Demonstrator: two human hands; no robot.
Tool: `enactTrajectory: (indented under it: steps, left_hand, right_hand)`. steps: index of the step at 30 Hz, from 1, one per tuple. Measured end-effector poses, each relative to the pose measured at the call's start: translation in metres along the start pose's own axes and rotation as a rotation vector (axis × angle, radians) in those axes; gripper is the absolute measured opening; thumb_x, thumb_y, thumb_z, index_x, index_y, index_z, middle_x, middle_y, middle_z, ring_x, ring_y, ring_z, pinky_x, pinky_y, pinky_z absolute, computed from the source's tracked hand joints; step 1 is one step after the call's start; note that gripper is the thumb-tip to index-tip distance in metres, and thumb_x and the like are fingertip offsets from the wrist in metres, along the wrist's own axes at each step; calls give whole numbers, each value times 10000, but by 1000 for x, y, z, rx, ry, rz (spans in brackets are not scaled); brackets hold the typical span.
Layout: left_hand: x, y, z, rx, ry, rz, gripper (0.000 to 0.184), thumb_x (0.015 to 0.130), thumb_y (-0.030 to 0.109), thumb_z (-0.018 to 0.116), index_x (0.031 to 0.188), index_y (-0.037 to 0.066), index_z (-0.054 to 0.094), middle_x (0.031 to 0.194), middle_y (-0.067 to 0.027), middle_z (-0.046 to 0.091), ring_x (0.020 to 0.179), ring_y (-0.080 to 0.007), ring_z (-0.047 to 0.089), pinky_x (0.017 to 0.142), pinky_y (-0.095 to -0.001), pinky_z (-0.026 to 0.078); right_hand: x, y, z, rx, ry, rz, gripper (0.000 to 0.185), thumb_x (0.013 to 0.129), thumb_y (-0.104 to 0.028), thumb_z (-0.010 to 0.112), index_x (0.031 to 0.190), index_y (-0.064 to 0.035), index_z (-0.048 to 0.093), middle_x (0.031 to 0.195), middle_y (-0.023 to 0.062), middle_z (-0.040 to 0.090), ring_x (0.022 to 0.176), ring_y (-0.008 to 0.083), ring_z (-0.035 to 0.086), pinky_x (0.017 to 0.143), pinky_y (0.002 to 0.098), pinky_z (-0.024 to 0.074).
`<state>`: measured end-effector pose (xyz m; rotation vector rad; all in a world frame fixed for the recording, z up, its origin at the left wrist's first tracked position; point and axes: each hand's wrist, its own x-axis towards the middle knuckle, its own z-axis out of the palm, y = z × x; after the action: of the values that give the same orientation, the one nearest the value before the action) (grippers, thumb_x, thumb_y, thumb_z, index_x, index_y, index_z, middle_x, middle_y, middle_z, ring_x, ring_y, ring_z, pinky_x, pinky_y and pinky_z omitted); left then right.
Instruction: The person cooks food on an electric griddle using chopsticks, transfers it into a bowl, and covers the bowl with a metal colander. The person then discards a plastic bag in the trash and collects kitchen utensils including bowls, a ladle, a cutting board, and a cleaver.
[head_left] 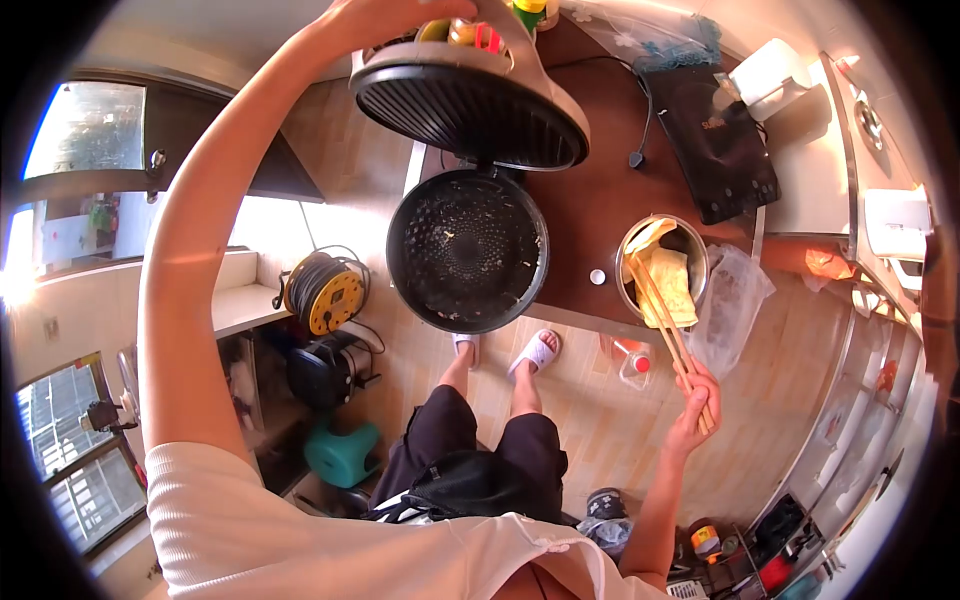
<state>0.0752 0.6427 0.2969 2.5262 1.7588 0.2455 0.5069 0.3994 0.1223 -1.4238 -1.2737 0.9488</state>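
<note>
At the top edge, my left hand (405, 12) grips the handle of the raised lid (465, 105) of an electric griddle; part of the grip is cut off by the frame. The lid's ribbed black underside faces down toward me. Below it lies the round black griddle pan (465, 250), dimpled in the middle and dotted with small food crumbs. On the right, my right hand (697, 410) is closed around wooden chopsticks (660, 312). Their tips reach into a metal pot (702, 262), touching folded yellow flatbread-like pieces (672, 285).
The brown table (585, 220) carries a black induction cooker (715, 140), a cable with a plug (637, 158) and a small white cap (597, 276). A clear plastic bag (735, 300) hangs beside the pot. On the left stand a yellow cable reel (328, 298) and a teal stool (342, 453).
</note>
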Motion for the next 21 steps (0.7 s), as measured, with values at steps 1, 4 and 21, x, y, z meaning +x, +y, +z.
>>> enactTrajectory:
  steps: [1,4,21]
  left_hand:
    - [13,-10,11,23,61,25,303,818,296,575,1048,100,595,899,-156,603,854,-312,576,742,-383,455]
    - [51,-42,43,54,158,102,359,817,283,574,1124,97,556,936,-150,584,897,-321,558,771,-386,453]
    - [13,65,61,12,565,197,196,881,166,493,1012,41,568,944,-102,597,876,-266,571,771,-355,451]
  right_hand:
    - [-1,2,-4,-9,3,3,317,927,-258,422,894,32,545,1065,188,563,871,277,619,738,321,499]
    - [-7,7,-13,19,15,109,261,895,-221,504,877,28,580,1038,182,586,916,246,587,730,308,513]
    - [71,155,-30,-671,-84,-485,369,629,26,702,969,-89,613,1174,111,500,1032,289,513,829,352,475]
